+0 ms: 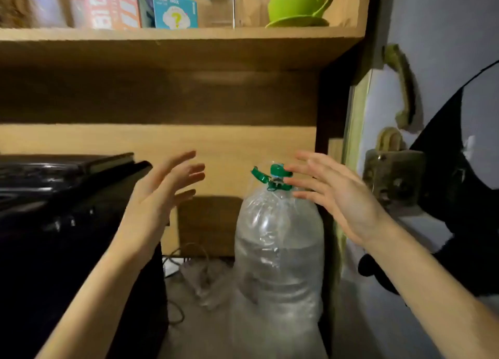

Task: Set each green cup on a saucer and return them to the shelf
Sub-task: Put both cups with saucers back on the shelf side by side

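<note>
Overhead, the green cup (299, 3) sits on its saucer (297, 22) at the shelf's (178, 38) right end, up and nearer the right hand (334, 196); both hands' fingers (186, 169) are spread, empty.

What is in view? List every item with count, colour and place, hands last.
green cup: one, lime green, on the saucer, top shelf right
saucer: one, lime green, under the cup
blue box: one, light blue, top shelf middle
pink box: one, pink and white, left of the blue box
shelf: one, light wood, across the top
water bottle: one, clear with green cap, on the floor
padlock: one, brass, on the door at right
left hand: open, empty
right hand: open, empty, by the bottle cap
</note>
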Available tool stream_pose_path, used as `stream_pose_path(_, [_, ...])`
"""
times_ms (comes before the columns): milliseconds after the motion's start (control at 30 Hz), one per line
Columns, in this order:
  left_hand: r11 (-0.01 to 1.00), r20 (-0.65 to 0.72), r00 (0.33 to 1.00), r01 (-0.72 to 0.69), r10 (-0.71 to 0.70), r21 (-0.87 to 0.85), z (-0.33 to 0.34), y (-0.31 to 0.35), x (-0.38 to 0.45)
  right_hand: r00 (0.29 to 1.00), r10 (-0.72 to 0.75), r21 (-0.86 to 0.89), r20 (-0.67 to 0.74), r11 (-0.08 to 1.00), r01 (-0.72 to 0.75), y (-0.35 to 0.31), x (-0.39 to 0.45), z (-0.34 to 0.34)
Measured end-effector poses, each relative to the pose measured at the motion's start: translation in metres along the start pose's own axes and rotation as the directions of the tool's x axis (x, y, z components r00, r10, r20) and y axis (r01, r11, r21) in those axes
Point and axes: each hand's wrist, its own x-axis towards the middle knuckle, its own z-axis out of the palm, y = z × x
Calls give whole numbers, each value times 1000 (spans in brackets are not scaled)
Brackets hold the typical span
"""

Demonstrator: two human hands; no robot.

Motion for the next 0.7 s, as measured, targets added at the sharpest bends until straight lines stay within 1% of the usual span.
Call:
stream_pose_path(67, [995,-32,994,103,-103,0,-12,-32,-41,993,118,52,5,992,-118,41,-26,10])
stream_pose_path(133, [973,-61,971,230,-230,-11,-26,-65,-76,970,242,67,-1,968,-242,81,-48,21])
stream_pose_path(233, [905,-72,902,424,-425,-29,-42,-112,-121,911,411,48,-4,910,-411,141,-73,39])
stream_pose_path(333, [772,-98,769,635,-631,18,-57,-158,-166,810,586,70,-10,809,-584,198,-97,55])
stream_pose_path(400, [660,-116,661,750,-742,51,-65,-185,-192,740,672,69,-8,739,-670,232,-113,63])
stream_pose_path(467, [545,-164,542,838,-825,25,-69,-205,-211,675,738,37,1,674,-738,260,-127,69])
stream_pose_path(533, [456,-191,446,890,-875,-13,-70,-221,-221,601,799,16,4,601,-799,284,-138,76])
stream_pose_path(633, [330,-197,315,943,-928,-50,-61,-240,-227,493,870,-6,17,493,-870,308,-147,86])
stream_pose_path(700, [263,-192,243,961,-951,-82,-52,-251,-228,423,906,-21,32,424,-906,315,-149,91])
